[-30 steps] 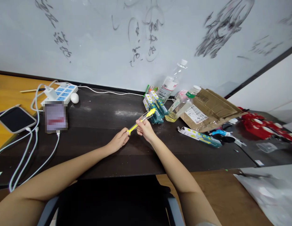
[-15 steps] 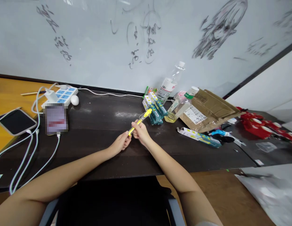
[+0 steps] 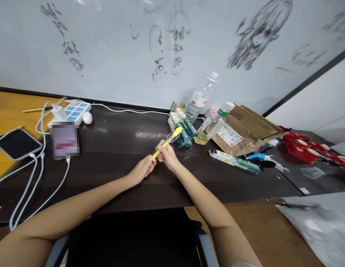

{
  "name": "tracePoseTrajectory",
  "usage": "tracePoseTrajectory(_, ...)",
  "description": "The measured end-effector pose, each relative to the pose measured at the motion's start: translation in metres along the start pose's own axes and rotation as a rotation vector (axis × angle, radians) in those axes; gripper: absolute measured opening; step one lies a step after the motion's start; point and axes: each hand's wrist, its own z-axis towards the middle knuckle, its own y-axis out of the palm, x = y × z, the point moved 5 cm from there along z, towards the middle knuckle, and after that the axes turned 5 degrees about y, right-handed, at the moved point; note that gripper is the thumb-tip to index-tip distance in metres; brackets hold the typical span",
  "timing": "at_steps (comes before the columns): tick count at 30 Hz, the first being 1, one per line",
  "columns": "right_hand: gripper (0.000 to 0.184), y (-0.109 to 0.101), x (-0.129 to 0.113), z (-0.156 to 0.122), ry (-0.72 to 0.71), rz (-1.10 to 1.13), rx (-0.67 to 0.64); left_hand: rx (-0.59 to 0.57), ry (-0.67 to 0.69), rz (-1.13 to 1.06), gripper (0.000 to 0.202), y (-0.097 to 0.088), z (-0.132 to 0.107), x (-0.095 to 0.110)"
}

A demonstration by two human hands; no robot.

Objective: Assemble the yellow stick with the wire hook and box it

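Observation:
Between my two hands is a slim yellow pen-like stick (image 3: 171,138) with a wider yellow head and a thin wire loop near its upper end. It slants up and to the right, above the dark desk. My left hand (image 3: 141,171) pinches its lower end. Higher up the shaft, my right hand (image 3: 167,155) is closed around it, thumb on top. What the fingers cover cannot be seen. Just beyond the head lie small teal and white boxes (image 3: 186,129). Another such box (image 3: 235,162), its near flap raised, lies to the right.
Behind the boxes stand a water bottle (image 3: 198,100) and a second bottle (image 3: 214,124) with yellowish liquid. Flattened cardboard (image 3: 248,126) leans at the right, near red items (image 3: 302,148). On the left are a power strip (image 3: 78,111), phone (image 3: 18,144), blurred-screen device (image 3: 65,141) and white cables.
The stick has turned slightly in my fingers, and its wire loop now shows wider beside the yellow head. Both hands keep their grip in nearly the same place.

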Motion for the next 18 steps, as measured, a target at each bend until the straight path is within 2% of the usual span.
tracePoseTrajectory(3,0.035,-0.008,-0.004,0.001,-0.030,-0.007,0.056,0.037,0.139,0.358,0.032,-0.006,-0.003,0.014)
tracePoseTrajectory(7,0.028,-0.021,-0.008,0.005,-0.036,-0.002,0.110,-0.024,0.166,0.543,0.028,-0.005,-0.003,0.016)
tracePoseTrajectory(9,0.027,-0.028,-0.010,0.007,-0.038,0.000,0.136,-0.073,0.186,0.563,0.031,-0.003,-0.002,0.012)
tracePoseTrajectory(13,0.026,-0.037,-0.016,0.008,-0.069,-0.008,0.182,-0.125,0.187,0.486,0.054,0.001,-0.003,0.003)
tracePoseTrajectory(18,0.027,-0.030,-0.013,0.006,-0.034,-0.047,0.173,-0.125,0.161,0.392,0.068,0.001,-0.004,0.000)
